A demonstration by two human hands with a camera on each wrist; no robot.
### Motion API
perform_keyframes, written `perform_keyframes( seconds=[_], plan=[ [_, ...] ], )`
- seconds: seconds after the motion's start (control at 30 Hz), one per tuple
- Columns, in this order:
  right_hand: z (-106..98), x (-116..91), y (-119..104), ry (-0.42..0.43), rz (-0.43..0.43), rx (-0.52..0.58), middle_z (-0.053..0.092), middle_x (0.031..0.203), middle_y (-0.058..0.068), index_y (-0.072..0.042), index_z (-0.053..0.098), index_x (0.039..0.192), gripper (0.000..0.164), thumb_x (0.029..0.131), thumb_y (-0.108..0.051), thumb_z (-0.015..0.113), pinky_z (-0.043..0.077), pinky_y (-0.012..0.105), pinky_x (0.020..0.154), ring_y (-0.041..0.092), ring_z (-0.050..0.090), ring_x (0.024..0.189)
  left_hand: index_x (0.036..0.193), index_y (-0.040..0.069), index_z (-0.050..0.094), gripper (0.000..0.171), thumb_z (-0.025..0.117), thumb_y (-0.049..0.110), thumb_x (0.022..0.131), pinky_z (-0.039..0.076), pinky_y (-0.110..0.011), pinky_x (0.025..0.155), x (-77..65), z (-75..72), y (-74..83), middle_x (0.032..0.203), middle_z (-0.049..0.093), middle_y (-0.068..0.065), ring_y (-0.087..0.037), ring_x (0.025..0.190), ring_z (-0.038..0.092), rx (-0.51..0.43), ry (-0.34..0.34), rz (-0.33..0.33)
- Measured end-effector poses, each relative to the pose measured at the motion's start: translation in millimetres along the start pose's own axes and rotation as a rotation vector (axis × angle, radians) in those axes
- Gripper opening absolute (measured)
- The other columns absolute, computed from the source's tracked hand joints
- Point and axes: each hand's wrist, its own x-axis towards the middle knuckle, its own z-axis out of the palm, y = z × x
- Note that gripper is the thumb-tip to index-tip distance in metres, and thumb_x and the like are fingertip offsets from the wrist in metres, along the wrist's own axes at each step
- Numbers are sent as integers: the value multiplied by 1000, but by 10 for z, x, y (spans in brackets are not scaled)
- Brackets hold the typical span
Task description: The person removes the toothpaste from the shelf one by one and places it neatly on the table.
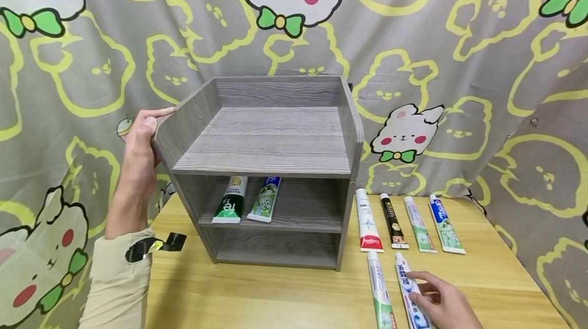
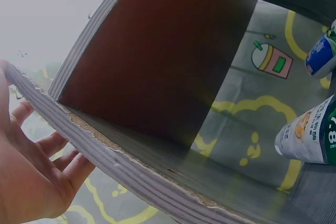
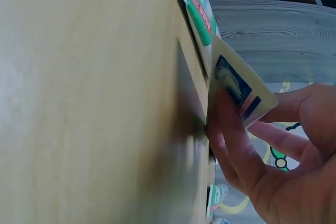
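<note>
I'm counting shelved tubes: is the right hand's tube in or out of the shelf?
Out: the right hand pinches the tube over the table, outside the shelf.

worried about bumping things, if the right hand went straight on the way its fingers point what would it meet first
Past the blue-and-white tube it holds, the right hand would probably meet the white-and-green tube just left of it in the head view, though height is unclear.

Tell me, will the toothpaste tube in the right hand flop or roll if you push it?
The blue-and-white tube may bend a bit, since it looks like soft squeeze packaging. It probably won't roll far, because its end is pressed flat. It might slip, since its surface looks smooth.
</note>
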Motion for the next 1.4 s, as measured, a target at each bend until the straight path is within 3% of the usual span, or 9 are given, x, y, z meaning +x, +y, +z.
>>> perform_keyframes(
  seconds=[0.27,0.57,0.87,1.0,1.1,1.23,1.4],
  plan=[
    [-2,1,68,-54,3,-60,66,99,3,-16,61,136,44,94,-18,75,54,40,75,20,62,84,126,8,68,38,48,30,102,45,-27,59,-17,0,-13,95,64,-11,-19,75,58,-29,16,7],
    [-14,-1,102,-64,-26,-106,59,89,1,-12,55,139,49,93,-9,73,43,35,67,18,53,76,125,9,68,38,48,30,101,45,-28,61,-28,-21,-19,101,63,-12,-21,79,57,-17,29,-15],
    [-114,30,58,-76,-101,-165,57,94,4,-7,51,143,57,92,-13,76,48,35,71,19,53,83,124,9,70,38,50,30,100,43,-28,59,6,-15,-12,97,63,-12,-21,75,57,-28,51,-7],
    [-150,-29,-5,2,-154,-208,60,107,10,-8,52,143,57,92,-15,76,55,47,78,23,60,92,124,9,70,38,50,30,100,42,-29,59,16,0,-8,99,63,-13,-22,76,56,-25,47,-8],
    [-148,-103,-72,147,-297,-222,62,111,13,-11,57,139,54,90,-10,78,57,52,78,28,65,95,124,9,69,38,50,31,99,42,-29,59,29,13,1,104,62,-13,-22,78,56,-22,45,-7],
    [-103,-199,-220,283,-471,-216,64,112,5,-16,62,134,51,87,-6,80,57,44,73,24,65,93,124,9,69,37,50,30,99,43,-29,59,46,22,13,106,62,-14,-23,79,56,-22,32,-1],
    [-65,-278,-467,312,-550,-193,63,114,-7,-24,66,131,48,88,-6,79,57,35,75,16,63,93,125,8,67,36,49,28,101,46,-26,58,60,17,20,102,64,-12,-19,75,59,-44,-15,-17]
  ],
)
